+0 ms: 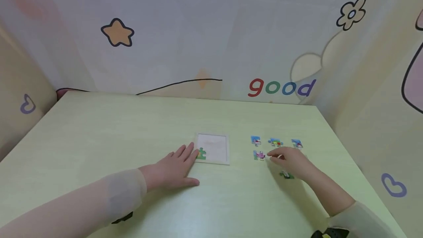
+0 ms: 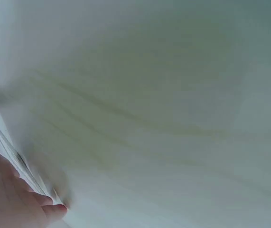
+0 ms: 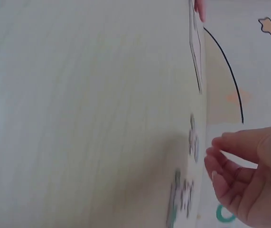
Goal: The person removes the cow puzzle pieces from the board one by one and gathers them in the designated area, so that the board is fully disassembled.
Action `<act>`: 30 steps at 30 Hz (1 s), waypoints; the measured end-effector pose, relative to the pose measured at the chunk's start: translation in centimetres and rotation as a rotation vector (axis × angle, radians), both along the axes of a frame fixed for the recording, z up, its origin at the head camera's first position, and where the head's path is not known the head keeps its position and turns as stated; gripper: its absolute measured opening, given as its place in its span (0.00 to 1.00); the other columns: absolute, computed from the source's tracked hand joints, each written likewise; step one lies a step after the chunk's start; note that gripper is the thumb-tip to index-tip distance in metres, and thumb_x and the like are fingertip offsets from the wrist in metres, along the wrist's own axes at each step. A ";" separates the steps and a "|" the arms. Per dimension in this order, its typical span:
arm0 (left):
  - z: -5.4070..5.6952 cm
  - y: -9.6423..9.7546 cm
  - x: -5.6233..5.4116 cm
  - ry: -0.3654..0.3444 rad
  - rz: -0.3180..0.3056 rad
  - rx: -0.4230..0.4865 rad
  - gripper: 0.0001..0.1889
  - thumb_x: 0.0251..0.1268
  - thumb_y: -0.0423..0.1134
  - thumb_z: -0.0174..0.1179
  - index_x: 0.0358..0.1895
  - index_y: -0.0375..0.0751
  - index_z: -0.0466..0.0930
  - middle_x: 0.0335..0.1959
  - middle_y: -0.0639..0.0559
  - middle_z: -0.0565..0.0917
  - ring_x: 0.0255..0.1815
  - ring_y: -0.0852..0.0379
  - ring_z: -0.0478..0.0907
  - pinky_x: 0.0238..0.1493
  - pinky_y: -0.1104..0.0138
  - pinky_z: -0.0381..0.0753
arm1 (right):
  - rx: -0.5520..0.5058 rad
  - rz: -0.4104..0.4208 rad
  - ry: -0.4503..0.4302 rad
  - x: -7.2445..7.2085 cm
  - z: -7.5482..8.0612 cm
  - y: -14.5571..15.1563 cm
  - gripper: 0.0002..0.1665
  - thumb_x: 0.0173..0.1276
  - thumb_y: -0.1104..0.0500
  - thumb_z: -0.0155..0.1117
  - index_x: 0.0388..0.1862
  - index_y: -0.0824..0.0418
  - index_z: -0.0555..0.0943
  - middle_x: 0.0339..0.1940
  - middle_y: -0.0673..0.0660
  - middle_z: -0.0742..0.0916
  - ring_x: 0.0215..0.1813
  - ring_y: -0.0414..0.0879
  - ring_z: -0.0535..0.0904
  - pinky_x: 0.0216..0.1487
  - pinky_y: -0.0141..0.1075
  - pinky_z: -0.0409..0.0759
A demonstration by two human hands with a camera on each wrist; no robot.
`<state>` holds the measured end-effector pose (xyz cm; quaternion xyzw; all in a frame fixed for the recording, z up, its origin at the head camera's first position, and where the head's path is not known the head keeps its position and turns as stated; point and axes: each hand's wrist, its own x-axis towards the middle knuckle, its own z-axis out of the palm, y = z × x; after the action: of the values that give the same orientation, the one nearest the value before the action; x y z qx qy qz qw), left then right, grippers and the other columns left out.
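Note:
A white puzzle tray (image 1: 215, 145) lies flat in the middle of the table. One green jigsaw piece (image 1: 202, 154) sits in its lower left corner. My left hand (image 1: 175, 167) is spread with straight fingers, its fingertips touching the tray's left edge; the left wrist view also catches this hand (image 2: 12, 197). Over the loose pieces hovers my right hand (image 1: 294, 161), its fingers loosely bent. The right wrist view shows that hand (image 3: 249, 173) with nothing visible in it. Nearest its fingertips lies a jigsaw piece with a pink figure (image 1: 259, 155).
Other loose jigsaw pieces lie right of the tray: a blue one (image 1: 256, 140), a colourful one (image 1: 275, 142), a blue and red one (image 1: 297, 143) and a green and dark one (image 1: 288, 175) partly under the right hand. A printed cloth wall (image 1: 185, 54) rises behind the table (image 1: 109, 131).

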<state>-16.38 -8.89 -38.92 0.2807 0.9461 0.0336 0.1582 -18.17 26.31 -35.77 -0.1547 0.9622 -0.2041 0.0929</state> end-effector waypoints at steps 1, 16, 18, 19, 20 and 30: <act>-0.1 -0.1 0.0 -0.002 -0.002 -0.004 0.48 0.61 0.68 0.46 0.74 0.40 0.42 0.75 0.43 0.40 0.74 0.42 0.40 0.66 0.48 0.53 | -0.040 0.012 -0.014 -0.3 -0.2 -0.7 0.14 0.67 0.61 0.59 0.47 0.65 0.82 0.39 0.55 0.84 0.39 0.48 0.78 0.40 0.41 0.77; 0.1 0.8 0.6 -0.053 0.108 -0.052 0.54 0.55 0.75 0.43 0.74 0.37 0.42 0.75 0.44 0.40 0.74 0.42 0.37 0.65 0.44 0.49 | -0.217 0.053 -0.186 -3.1 -2.0 -10.5 0.14 0.66 0.57 0.61 0.49 0.58 0.83 0.39 0.49 0.84 0.39 0.44 0.75 0.41 0.34 0.74; 0.1 1.0 0.7 -0.046 0.120 -0.065 0.54 0.55 0.76 0.42 0.74 0.37 0.43 0.75 0.43 0.41 0.74 0.41 0.38 0.65 0.43 0.50 | -0.230 0.059 -0.194 -3.2 -2.1 -11.1 0.13 0.66 0.58 0.61 0.49 0.57 0.83 0.39 0.48 0.84 0.40 0.43 0.75 0.42 0.35 0.74; 0.0 1.1 0.7 -0.043 0.125 -0.070 0.55 0.54 0.76 0.42 0.74 0.37 0.43 0.75 0.43 0.41 0.74 0.40 0.38 0.64 0.42 0.50 | -0.237 0.060 -0.194 -3.3 -2.2 -11.3 0.13 0.66 0.58 0.61 0.49 0.57 0.83 0.39 0.48 0.84 0.39 0.44 0.74 0.43 0.35 0.74; 0.0 1.1 0.8 -0.040 0.131 -0.075 0.55 0.54 0.77 0.41 0.74 0.37 0.42 0.75 0.42 0.40 0.73 0.40 0.37 0.64 0.42 0.50 | -0.243 0.064 -0.192 -3.4 -2.3 -11.6 0.13 0.66 0.58 0.62 0.49 0.58 0.83 0.39 0.48 0.84 0.39 0.43 0.74 0.43 0.35 0.74; -0.1 1.7 0.8 -0.040 0.142 -0.093 0.55 0.54 0.77 0.40 0.74 0.37 0.42 0.75 0.40 0.40 0.73 0.38 0.36 0.63 0.39 0.49 | -0.193 0.057 -0.174 -3.9 -3.0 -14.4 0.22 0.60 0.58 0.68 0.55 0.59 0.80 0.35 0.49 0.81 0.38 0.44 0.73 0.42 0.34 0.74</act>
<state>-15.56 -7.18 -39.03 0.2045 0.9607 0.0063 0.1874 -22.02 11.92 -38.76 -0.1721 0.9215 -0.3057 0.1665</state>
